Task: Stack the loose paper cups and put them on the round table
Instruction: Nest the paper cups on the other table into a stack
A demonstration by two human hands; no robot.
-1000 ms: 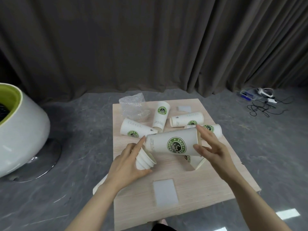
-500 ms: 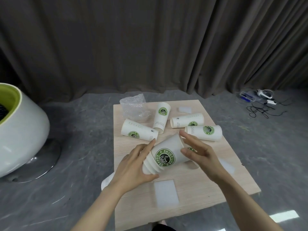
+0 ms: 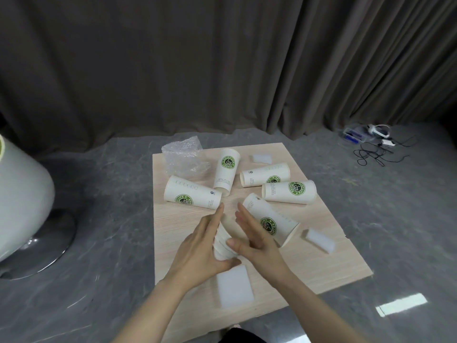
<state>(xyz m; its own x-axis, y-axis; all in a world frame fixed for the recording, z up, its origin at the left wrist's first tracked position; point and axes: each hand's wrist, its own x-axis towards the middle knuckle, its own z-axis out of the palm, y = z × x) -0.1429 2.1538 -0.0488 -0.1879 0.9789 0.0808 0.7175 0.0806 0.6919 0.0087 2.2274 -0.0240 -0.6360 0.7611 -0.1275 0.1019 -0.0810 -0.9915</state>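
My left hand (image 3: 197, 248) cups a nested stack of white paper cups (image 3: 222, 240) from the left, thumb curled under its lower end and fingers lying straight up along its side. My right hand (image 3: 252, 240) is on the stack's other side, fingers stretched out and flat against it, thumb bent in toward the cups; I cannot tell whether it really grips or only presses. The stack is held between both palms over the light wooden board (image 3: 178, 229), and blur hides how many cups are in it. 5 loose cups lie on their sides on the board: one (image 3: 191, 196) just beyond my left fingertips, one (image 3: 226, 175) pointing away from me beside it, a pair (image 3: 265, 178) and (image 3: 289, 195) further right, and the nearest (image 3: 270, 222) just right of my right hand, its mouth toward the board's right edge. A crumpled piece of bubble wrap (image 3: 184, 158) sits at the far left corner of the board. White foam blocks rest on the board too: one (image 3: 233, 285) below my hands, one (image 3: 319, 240) to the right, a small one (image 3: 261, 158) at the far edge. A white pedestal chair (image 3: 22, 209) stands on the grey floor at left, and cables (image 3: 371, 154) lie by the curtain at right.
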